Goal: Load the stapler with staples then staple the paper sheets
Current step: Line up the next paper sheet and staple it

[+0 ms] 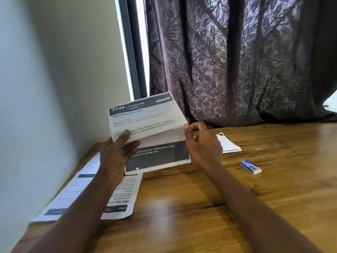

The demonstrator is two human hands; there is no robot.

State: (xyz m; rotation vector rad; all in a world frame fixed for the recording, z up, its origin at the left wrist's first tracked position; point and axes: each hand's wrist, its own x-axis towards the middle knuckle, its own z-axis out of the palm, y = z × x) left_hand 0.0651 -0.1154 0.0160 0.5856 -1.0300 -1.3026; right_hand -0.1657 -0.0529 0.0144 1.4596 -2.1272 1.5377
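Observation:
I hold a set of printed paper sheets (145,117) upright above the wooden table (200,207). The top sheet is headed "2748" and bends back toward me. My left hand (116,154) grips the sheets at their left edge, thumb on the front. At the right edge my right hand (200,143) pinches them between thumb and fingers. A small blue and white staple box (250,167) lies on the table to the right of my right hand. No stapler is visible.
More printed sheets (87,196) lie flat on the table under my left forearm, near the white wall (45,88). Another folded paper (228,144) rests behind my right hand. A dark patterned curtain (237,61) hangs behind the table.

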